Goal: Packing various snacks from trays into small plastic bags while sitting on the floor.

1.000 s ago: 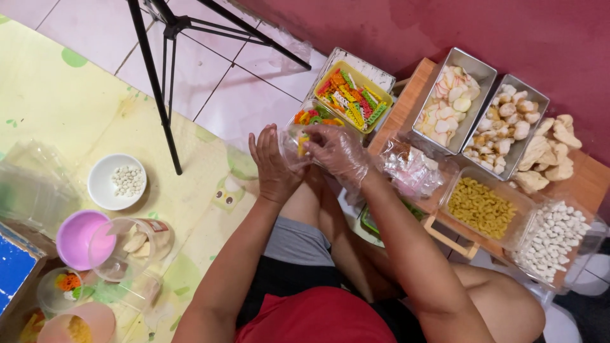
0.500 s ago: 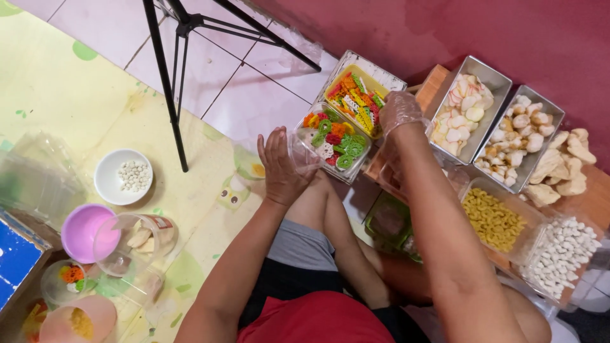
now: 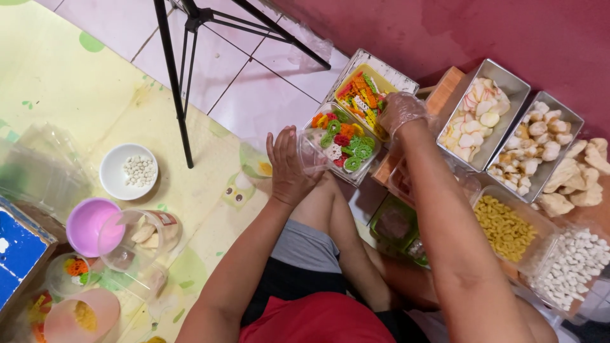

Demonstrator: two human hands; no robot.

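The gloved right hand [image 3: 401, 112] rests curled over the yellow rectangular tray of multicoloured stick crackers [image 3: 365, 96], its grip unclear. Just left of that tray, the bare left hand [image 3: 289, 166] clasps a clear plastic cup [image 3: 312, 152].

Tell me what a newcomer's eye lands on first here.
The bright crackers grab the eye: a clear tub of red, green and orange rings beside a yellow tray of coloured sticks, at top centre. The gloved right hand reaches over that tray while the bare left hand holds a clear plastic cup. Right of them stand two metal pans of pale crackers.
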